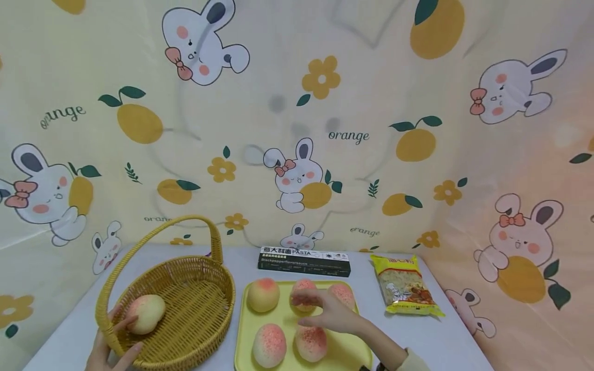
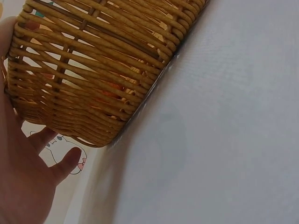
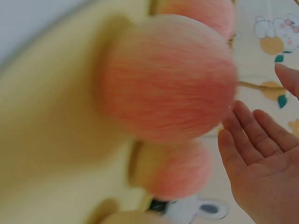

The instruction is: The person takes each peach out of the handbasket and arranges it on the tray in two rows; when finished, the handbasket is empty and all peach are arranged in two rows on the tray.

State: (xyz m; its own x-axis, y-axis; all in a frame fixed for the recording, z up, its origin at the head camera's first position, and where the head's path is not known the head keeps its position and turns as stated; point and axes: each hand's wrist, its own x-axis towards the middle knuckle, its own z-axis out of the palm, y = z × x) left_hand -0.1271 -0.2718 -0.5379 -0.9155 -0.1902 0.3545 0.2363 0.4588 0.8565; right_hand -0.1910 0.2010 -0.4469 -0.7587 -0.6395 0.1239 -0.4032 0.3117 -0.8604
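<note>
At the left, a woven basket (image 1: 195,304) with a tall handle (image 1: 134,247) holds one peach (image 1: 147,313). My left hand (image 1: 99,353) grips the basket's near-left rim by the handle's base, its fingertips beside that peach. From the left wrist view, the left hand (image 2: 28,177) is against the woven side. Over the yellow tray (image 1: 287,322), my right hand (image 1: 335,313) hovers with fingers spread and nothing in them, partly covering a back peach (image 1: 304,286). Several pink-and-cream peaches, such as a front one (image 1: 269,345), sit on the tray. A large peach (image 3: 168,79) fills the right wrist view beside the relaxed fingers.
Behind the tray lies a black pasta box (image 1: 303,262). A yellow food packet (image 1: 406,285) lies to the right on the white table (image 1: 445,340). A printed cloth with rabbits and oranges (image 1: 297,103) hangs around the back and sides.
</note>
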